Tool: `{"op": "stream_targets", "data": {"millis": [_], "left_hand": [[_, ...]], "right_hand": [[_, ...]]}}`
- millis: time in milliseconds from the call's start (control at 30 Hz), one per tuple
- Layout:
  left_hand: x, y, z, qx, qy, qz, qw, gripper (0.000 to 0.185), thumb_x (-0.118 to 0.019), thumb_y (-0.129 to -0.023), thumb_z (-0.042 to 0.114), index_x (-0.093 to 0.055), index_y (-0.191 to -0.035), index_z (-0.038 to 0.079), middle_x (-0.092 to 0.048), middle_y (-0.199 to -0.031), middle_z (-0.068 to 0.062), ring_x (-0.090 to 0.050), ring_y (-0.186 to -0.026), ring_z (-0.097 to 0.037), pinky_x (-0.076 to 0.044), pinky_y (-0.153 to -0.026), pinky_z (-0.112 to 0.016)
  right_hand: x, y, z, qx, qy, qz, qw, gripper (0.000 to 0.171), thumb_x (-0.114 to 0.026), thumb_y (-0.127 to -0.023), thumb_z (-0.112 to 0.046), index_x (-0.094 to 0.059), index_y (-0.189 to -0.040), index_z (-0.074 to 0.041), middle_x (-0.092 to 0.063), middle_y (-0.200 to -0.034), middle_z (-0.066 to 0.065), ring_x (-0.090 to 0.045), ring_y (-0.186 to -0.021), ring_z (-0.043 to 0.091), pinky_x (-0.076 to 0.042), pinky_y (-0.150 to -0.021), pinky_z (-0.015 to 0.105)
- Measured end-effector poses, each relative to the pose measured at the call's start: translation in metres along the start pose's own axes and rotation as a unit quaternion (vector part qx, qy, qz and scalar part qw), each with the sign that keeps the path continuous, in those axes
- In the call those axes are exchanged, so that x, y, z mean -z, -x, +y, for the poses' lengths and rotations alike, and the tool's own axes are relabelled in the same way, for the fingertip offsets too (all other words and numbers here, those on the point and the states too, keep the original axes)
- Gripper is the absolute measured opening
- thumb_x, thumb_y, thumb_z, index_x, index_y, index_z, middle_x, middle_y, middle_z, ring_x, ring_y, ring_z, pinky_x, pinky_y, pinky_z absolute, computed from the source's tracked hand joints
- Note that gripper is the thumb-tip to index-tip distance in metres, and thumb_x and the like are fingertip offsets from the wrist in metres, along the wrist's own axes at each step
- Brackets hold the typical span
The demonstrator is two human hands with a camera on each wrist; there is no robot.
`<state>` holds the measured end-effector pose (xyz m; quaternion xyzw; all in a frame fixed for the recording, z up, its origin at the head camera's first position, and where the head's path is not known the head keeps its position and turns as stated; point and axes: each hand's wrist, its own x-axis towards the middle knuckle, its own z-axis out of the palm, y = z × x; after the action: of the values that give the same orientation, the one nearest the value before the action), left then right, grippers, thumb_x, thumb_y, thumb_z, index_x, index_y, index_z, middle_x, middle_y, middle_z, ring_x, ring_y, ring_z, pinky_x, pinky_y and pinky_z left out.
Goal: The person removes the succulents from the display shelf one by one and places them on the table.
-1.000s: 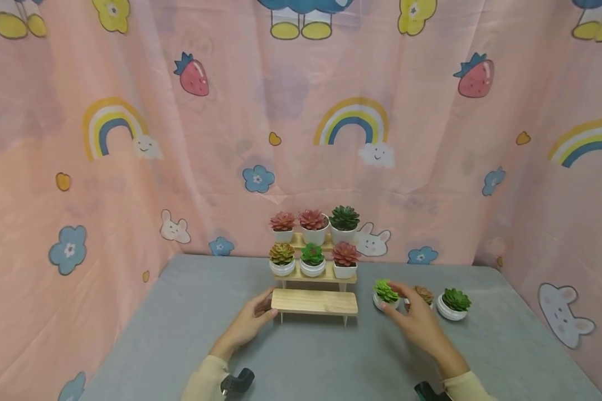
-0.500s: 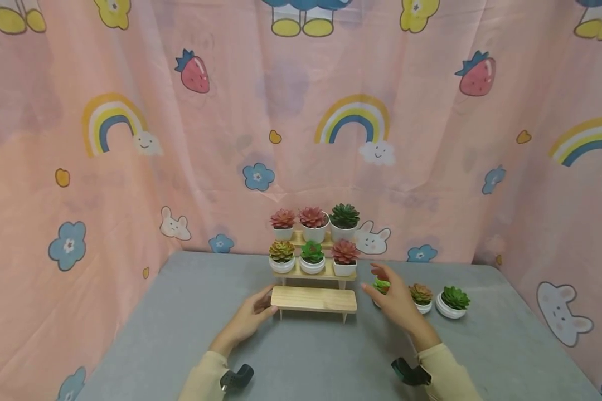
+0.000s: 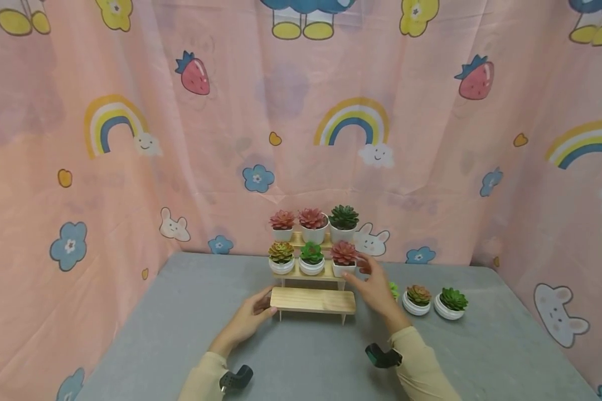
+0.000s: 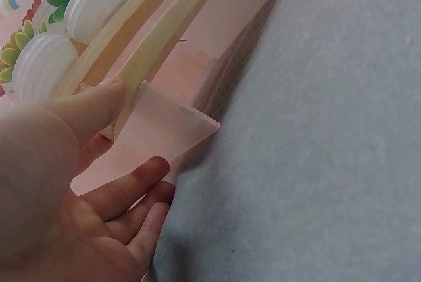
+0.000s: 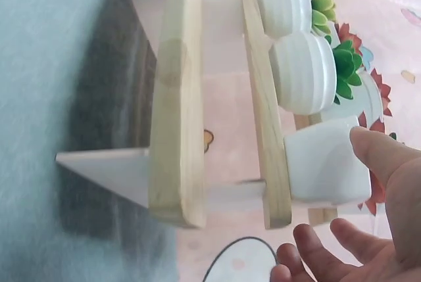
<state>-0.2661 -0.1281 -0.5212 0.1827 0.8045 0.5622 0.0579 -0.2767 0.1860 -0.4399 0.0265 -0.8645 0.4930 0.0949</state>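
A three-tier wooden plant stand (image 3: 313, 301) stands on the table, its lowest shelf bare. At the left end of that shelf my left hand (image 3: 248, 318) grips the board, thumb against the wood and fingers by the pale leg (image 4: 168, 124). My right hand (image 3: 376, 287) is at the right end of the middle shelf, beside a white square pot with a reddish succulent (image 3: 343, 255). In the right wrist view the thumb (image 5: 381, 154) meets the square pot (image 5: 329, 162); the other fingers are spread and apart from it.
A yellowish succulent (image 3: 281, 253) and a green succulent (image 3: 311, 254) share the middle shelf; several more fill the top. On the table at right are a brownish succulent (image 3: 418, 298), a green one (image 3: 452, 303) and a half-hidden lime-green one (image 3: 393, 290). A patterned curtain (image 3: 301, 111) hangs behind.
My right hand has moved left from the lime-green succulent on the table to the square pot on the middle shelf. My left hand has stayed on the stand.
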Motion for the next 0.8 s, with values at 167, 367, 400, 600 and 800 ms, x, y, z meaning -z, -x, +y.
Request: {"op": "stream_targets", "data": {"millis": [167, 367, 400, 600, 800], "left_hand": [[0.001, 0.001, 0.0, -0.006, -0.005, 0.002, 1.0, 0.064, -0.061, -0.102, 0.026, -0.035, -0.155, -0.001, -0.06, -0.137, -0.028, -0.057, -0.13, -0.042, -0.042, -0.112, -0.059], [0.0, 0.0, -0.003, -0.006, -0.003, -0.001, 1.0, 0.064, -0.062, -0.102, 0.024, -0.036, -0.156, 0.001, -0.06, -0.137, -0.027, -0.057, -0.13, -0.041, -0.04, -0.113, -0.061], [0.0, -0.001, -0.003, -0.004, -0.001, -0.001, 1.0, 0.064, -0.062, -0.102, 0.025, -0.036, -0.156, 0.002, -0.06, -0.138, -0.027, -0.056, -0.131, -0.041, -0.039, -0.114, -0.06], [0.0, -0.003, -0.001, 0.001, 0.01, -0.001, 0.9999, 0.065, -0.061, -0.102, 0.026, -0.035, -0.156, 0.003, -0.058, -0.14, -0.027, -0.054, -0.133, -0.042, -0.037, -0.116, -0.06], [0.001, 0.0, 0.0, 0.005, 0.007, 0.001, 1.0, 0.065, -0.061, -0.102, 0.025, -0.035, -0.156, 0.0, -0.059, -0.139, -0.027, -0.055, -0.132, -0.041, -0.038, -0.115, -0.059]], "right_hand": [[-0.007, -0.004, -0.005, -0.011, -0.02, 0.008, 1.0, 0.073, -0.072, -0.093, -0.023, -0.037, -0.15, 0.004, -0.047, -0.145, 0.031, -0.05, -0.127, 0.045, -0.043, -0.108, 0.06], [-0.009, -0.006, -0.007, -0.026, -0.032, 0.006, 0.999, 0.074, -0.073, -0.092, -0.022, -0.036, -0.151, 0.004, -0.046, -0.145, 0.03, -0.048, -0.126, 0.042, -0.045, -0.104, 0.057], [-0.009, -0.006, -0.007, -0.026, -0.034, 0.006, 0.999, 0.073, -0.073, -0.092, -0.022, -0.036, -0.15, 0.004, -0.047, -0.144, 0.03, -0.048, -0.125, 0.042, -0.046, -0.101, 0.055], [-0.007, -0.009, -0.008, -0.028, -0.025, 0.008, 0.999, 0.075, -0.075, -0.09, -0.025, -0.038, -0.15, 0.002, -0.051, -0.138, 0.026, -0.049, -0.116, 0.035, -0.044, -0.086, 0.035], [-0.005, -0.011, -0.006, -0.024, -0.019, -0.003, 1.0, 0.073, -0.076, -0.09, -0.024, -0.041, -0.149, 0.001, -0.053, -0.142, 0.024, -0.051, -0.118, 0.034, -0.045, -0.094, 0.041]]}}
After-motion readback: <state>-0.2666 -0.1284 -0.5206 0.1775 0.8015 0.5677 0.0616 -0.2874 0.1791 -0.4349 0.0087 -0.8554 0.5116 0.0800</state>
